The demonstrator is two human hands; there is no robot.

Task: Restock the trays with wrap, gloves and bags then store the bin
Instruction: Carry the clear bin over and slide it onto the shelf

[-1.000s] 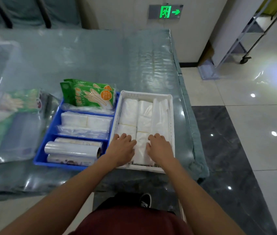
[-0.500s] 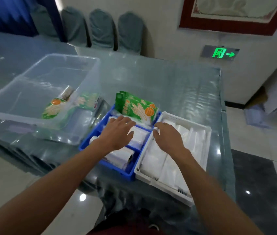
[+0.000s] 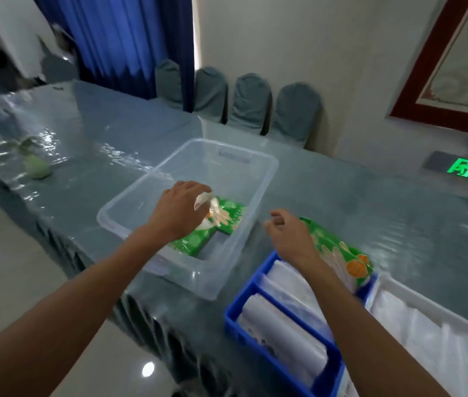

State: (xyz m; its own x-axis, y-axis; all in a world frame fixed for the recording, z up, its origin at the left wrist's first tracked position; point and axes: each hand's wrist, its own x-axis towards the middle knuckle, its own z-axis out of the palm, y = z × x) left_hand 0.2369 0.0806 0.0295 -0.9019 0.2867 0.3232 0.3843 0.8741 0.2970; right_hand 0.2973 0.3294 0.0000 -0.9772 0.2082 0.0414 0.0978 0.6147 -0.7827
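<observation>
A clear plastic bin stands on the table left of the trays. My left hand is inside it, pinching the top edge of a green glove pack that lies on the bin floor. My right hand hovers between the bin and the blue tray, fingers loosely apart and holding nothing. The blue tray holds green glove packs at its far end, clear bags in the middle and wrap rolls at its near end. To its right, the white tray holds folded white bags.
The table has a glossy plastic cover, and its front edge runs diagonally below the bin. A small potted plant stands at the far left. Covered chairs line the wall behind. A lit exit sign is low on the wall.
My view swung left from the trays to the bin. My left hand moved from the trays into the bin and took hold of a glove pack. My right hand lifted off the white tray.
</observation>
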